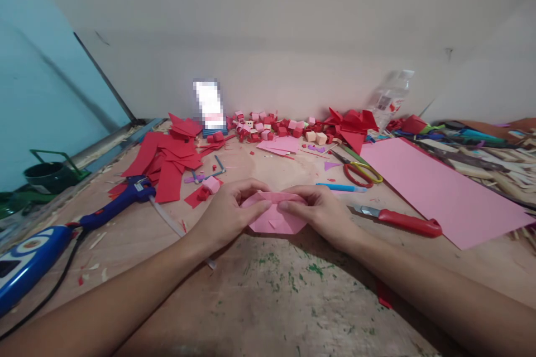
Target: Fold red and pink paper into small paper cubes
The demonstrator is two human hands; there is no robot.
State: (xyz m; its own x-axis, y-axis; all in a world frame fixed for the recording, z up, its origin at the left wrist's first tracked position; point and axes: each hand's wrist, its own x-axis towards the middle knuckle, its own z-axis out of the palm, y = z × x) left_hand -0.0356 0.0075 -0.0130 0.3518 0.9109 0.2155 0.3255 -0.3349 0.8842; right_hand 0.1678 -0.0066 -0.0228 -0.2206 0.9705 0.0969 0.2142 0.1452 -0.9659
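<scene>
Between my two hands is a folded piece of pink paper (pixel 276 222), its lower corners slanted and a small fold showing near its bottom edge. My left hand (pixel 234 206) pinches its left side, thumb on top and fingers behind. On the other side my right hand (pixel 318 209) grips it the same way, with the two thumbs close together at the middle. The fingers behind the paper are partly hidden. Just right of my right hand lie a red-handled knife (pixel 408 222) and a blue pen (pixel 341 187).
Red paper pieces (pixel 170 164) and a blue glue gun (pixel 117 203) lie left. Small folded paper cubes (pixel 268 125) line the back, near a lit phone (pixel 210 105). Scissors (pixel 364 173), a large pink sheet (pixel 439 189), a plastic bottle (pixel 391 100) and wood scraps (pixel 481 170) are right.
</scene>
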